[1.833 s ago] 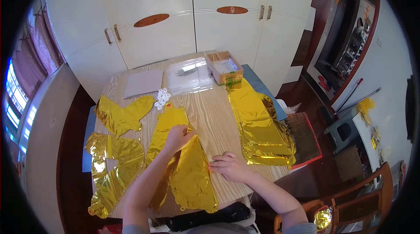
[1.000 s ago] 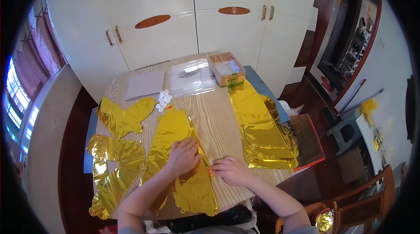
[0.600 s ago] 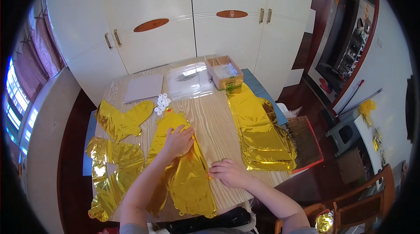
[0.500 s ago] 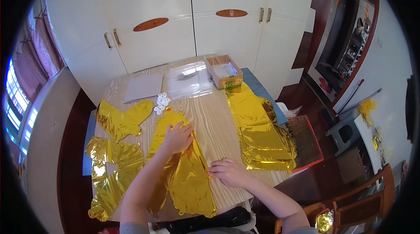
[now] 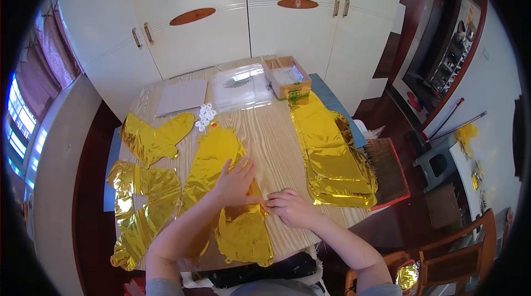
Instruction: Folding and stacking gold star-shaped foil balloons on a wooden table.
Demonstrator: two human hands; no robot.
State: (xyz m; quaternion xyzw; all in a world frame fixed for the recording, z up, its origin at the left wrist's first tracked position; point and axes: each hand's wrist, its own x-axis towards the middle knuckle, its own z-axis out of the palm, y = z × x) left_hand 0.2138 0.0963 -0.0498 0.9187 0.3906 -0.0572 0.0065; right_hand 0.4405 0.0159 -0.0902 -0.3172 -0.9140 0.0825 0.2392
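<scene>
Gold foil balloon, long and flat, spread across the near middle of the wooden table, running from close to the near edge up toward the small white plastic pieces

Pressed flat under the left hand, fingers spread open and palm down on the foil, gripping nothing

Pinched at the right edge by the right hand, fingers curled in tight on the foil border, fingertips just beside those of the left hand

Further left, two more gold foil shapes: one crumpled piece toward the far left of the table, another wide piece at the near left corner, partly hanging over the edge

Well apart on the right, a stack of flattened gold foil, lying lengthwise along the right side of the table over a blue cloth

Toward the far end, a clear plastic bag between a grey sheet of card and an open cardboard box

Beyond the table, white cupboard doors with brown oval inlays; at the lower right, a wooden chair
</scene>
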